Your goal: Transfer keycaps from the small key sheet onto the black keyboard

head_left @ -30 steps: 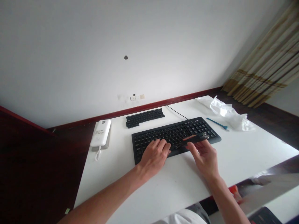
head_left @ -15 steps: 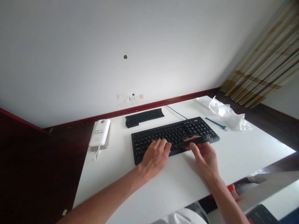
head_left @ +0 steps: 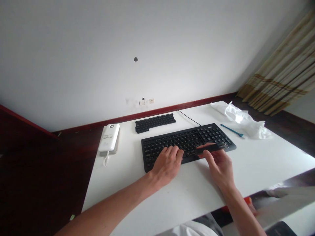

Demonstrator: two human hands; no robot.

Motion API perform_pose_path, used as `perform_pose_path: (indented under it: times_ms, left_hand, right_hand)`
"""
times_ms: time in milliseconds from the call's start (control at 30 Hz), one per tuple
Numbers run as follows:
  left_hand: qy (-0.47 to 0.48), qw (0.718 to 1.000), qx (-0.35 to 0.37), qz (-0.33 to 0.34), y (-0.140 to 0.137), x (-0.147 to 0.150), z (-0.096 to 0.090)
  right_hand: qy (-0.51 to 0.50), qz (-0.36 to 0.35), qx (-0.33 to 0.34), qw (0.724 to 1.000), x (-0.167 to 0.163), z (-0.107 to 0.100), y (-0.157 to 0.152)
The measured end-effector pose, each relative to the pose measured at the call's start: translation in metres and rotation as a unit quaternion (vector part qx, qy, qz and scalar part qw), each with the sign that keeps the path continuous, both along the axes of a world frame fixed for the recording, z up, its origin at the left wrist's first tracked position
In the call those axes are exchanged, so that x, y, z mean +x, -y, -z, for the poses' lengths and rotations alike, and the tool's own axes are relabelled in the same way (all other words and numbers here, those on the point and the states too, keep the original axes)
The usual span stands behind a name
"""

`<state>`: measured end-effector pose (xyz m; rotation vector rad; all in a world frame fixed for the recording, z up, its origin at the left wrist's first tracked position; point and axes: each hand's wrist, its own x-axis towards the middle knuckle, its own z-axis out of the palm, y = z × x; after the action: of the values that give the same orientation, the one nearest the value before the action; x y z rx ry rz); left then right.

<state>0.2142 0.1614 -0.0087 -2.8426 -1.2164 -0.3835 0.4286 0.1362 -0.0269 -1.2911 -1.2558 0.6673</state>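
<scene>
Black keyboard under both hands, pale logo illegible.

Before you on the tabletop lies the keyboard, a key panel behind it, a power bank left, a tool and, beyond that, wrapping right.

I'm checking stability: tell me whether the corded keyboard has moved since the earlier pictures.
No: against the white table, the black keyboard shows no visible shift.
</scene>
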Motion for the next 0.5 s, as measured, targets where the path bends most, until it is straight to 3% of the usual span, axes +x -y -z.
perform_pose_path:
  times_ms: [500]
  left_hand:
    - [-0.006, 1.000, 0.013, -0.003, 0.0001, 0.0000, 0.0018]
  right_hand:
    - [-0.025, -0.041, -0.035, 0.998, 0.0016, 0.0013, -0.0022]
